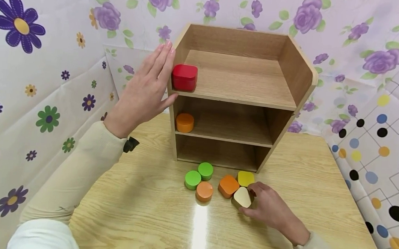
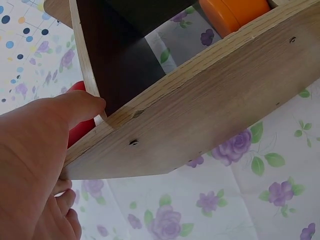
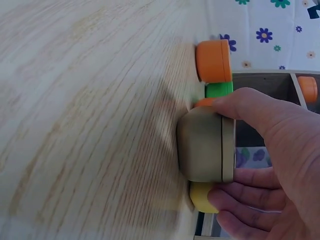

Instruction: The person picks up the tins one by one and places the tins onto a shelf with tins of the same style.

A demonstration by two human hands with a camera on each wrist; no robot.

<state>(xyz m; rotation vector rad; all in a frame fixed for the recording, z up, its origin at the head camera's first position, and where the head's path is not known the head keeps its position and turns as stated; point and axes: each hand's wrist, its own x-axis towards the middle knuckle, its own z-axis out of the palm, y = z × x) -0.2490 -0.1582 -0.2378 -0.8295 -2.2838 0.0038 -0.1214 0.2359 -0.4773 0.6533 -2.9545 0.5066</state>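
My left hand (image 1: 147,86) lies against the left side panel of a wooden shelf unit (image 1: 235,79), fingers straight and thumb at the front edge. Close beside those fingers, a red lidded box (image 1: 185,78) stands on the top level. In the left wrist view, the thumb (image 2: 82,107) touches the panel's edge. Down on the table, my right hand (image 1: 273,207) grips a beige lidded box (image 1: 242,198) between thumb and fingers. The right wrist view shows the beige box (image 3: 202,145) with its lid seam. Touching or close to it are an orange square box (image 1: 228,186) and a yellow box (image 1: 245,178).
Two green round boxes (image 1: 193,180) and a light orange round box (image 1: 204,191) stand on the table (image 1: 140,211) in front of the unit. An orange round box (image 1: 185,122) sits on the middle level, at left. Patterned cloth (image 1: 60,76) surrounds the table.
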